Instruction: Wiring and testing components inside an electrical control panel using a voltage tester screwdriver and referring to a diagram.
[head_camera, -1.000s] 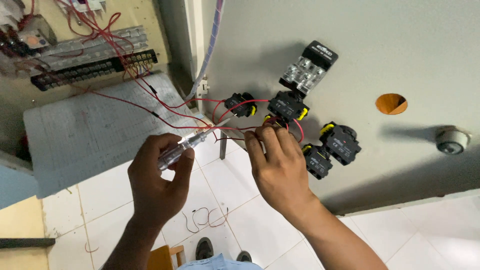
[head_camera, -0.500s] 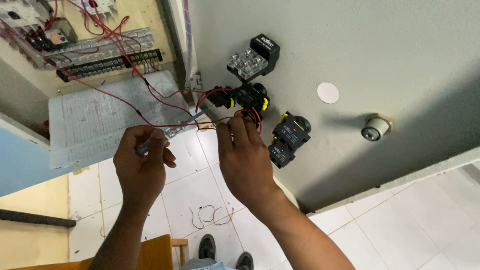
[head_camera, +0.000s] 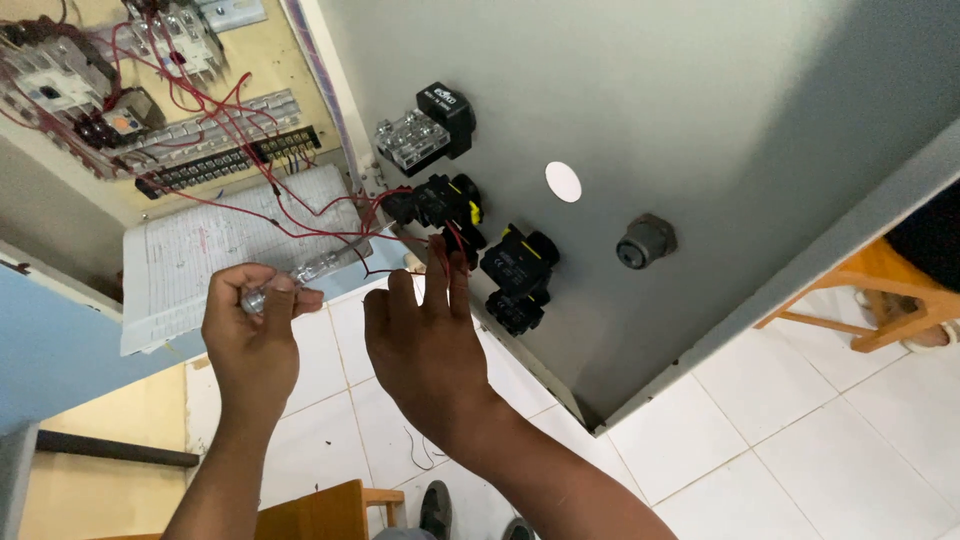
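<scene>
My left hand (head_camera: 255, 335) is closed round the clear handle of a screwdriver (head_camera: 300, 272), whose shaft points right toward the wiring. My right hand (head_camera: 425, 335) reaches up with fingers extended, its fingertips pinching red wires (head_camera: 445, 235) at a black and yellow switch block (head_camera: 445, 200) mounted on the inside of the grey cabinet door (head_camera: 700, 120). Two more black switch blocks (head_camera: 518, 258) sit just right of my fingertips. Above is a black and clear contact block (head_camera: 425, 130).
The open cabinet at left holds a terminal strip (head_camera: 225, 165), contactors (head_camera: 60, 90) and red wiring, with a ruled paper sheet (head_camera: 210, 250) below. The door has a round hole (head_camera: 563, 181) and a lock barrel (head_camera: 645, 240). Wooden stools (head_camera: 880, 290) stand on white tiles.
The view has shifted, so the door parts sit lower left in frame. My right hand opened its fingers and lifted toward the black and yellow block; the left still holds the screwdriver.
</scene>
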